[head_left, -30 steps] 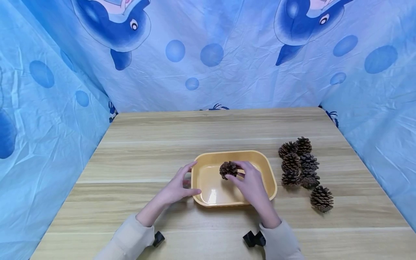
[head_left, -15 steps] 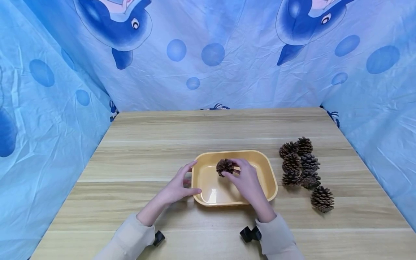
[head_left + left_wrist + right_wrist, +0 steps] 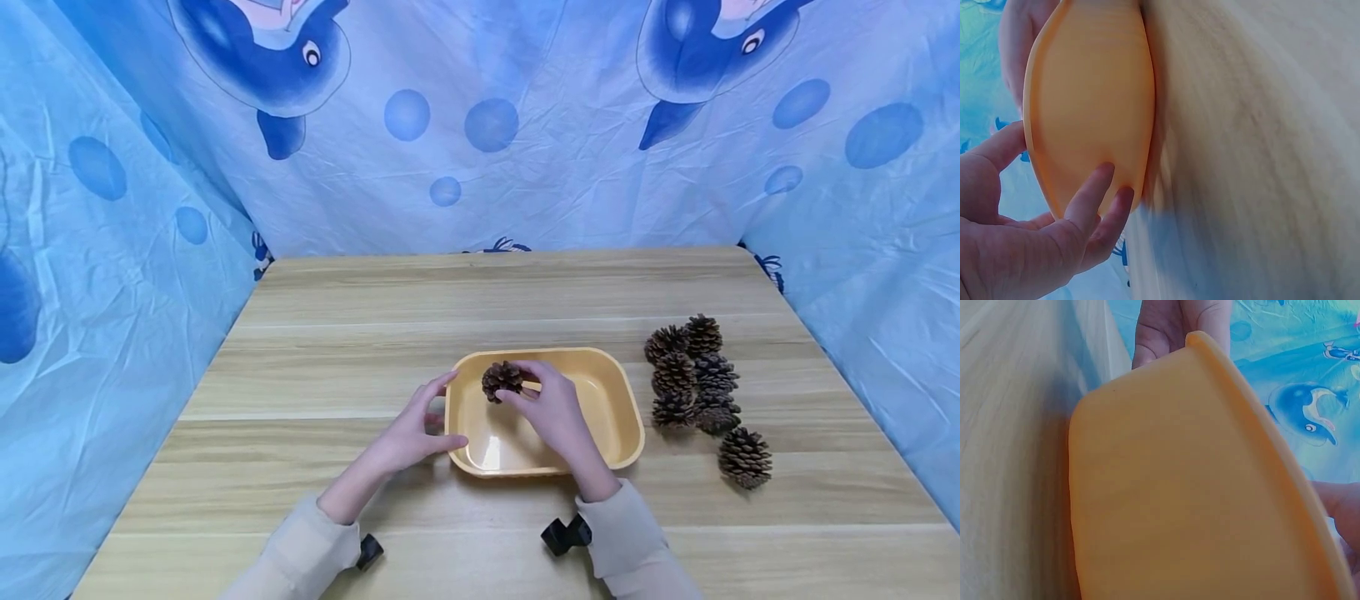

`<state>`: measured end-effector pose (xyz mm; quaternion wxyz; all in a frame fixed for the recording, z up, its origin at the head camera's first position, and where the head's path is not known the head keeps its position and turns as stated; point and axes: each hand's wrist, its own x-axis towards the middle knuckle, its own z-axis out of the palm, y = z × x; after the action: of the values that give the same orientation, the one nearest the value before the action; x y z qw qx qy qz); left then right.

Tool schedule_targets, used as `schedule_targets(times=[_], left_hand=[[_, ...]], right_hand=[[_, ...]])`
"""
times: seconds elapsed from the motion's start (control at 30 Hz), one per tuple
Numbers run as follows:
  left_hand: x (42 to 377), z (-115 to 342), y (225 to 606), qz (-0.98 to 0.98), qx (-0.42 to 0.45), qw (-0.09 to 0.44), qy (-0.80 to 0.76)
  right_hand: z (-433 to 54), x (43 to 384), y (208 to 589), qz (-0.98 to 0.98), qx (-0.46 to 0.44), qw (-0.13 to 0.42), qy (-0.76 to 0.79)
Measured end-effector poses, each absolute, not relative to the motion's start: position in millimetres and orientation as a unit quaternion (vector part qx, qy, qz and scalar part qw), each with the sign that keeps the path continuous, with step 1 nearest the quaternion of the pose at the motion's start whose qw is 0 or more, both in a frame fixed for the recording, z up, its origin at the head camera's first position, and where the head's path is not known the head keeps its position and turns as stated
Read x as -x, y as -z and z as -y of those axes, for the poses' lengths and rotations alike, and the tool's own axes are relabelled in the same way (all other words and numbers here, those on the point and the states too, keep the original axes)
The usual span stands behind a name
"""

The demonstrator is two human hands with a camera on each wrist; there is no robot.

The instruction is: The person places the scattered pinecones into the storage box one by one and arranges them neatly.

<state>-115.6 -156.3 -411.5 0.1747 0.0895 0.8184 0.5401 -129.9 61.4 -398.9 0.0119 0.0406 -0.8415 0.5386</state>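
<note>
My right hand (image 3: 553, 410) pinches a brown pine cone (image 3: 501, 381) between thumb and fingers above the left part of a yellow plastic tray (image 3: 622, 417). Whether the cone touches the tray floor I cannot tell. My left hand (image 3: 414, 432) holds the tray's left end, thumb at the near corner and forefinger at the far one. Seen from the left wrist, that hand's fingers (image 3: 1094, 194) lie against the tray's outer wall (image 3: 1094, 87). The right wrist view shows mostly the tray's outer side (image 3: 1160, 481), which hides the cone.
To the right of the tray, several pine cones (image 3: 673, 375) stand in a close cluster, with one cone (image 3: 745, 458) nearer the front. Everything rests on a wood-grain table (image 3: 337, 308). A blue dolphin-print curtain (image 3: 570, 183) hangs around the back and sides.
My right hand has carried the pine cone leftward and slightly away over the tray. The left hand stays at the tray's end, and the tray has shifted very slightly right.
</note>
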Motion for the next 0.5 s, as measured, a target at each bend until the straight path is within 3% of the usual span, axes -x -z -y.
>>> schedule_targets(times=[0.5], left_hand=[[105.7, 150.2, 411.8, -0.815, -0.128, 0.165, -0.541]], right_hand=[[-53.3, 130.6, 401.8, 0.855, -0.034, -0.035, -0.517]])
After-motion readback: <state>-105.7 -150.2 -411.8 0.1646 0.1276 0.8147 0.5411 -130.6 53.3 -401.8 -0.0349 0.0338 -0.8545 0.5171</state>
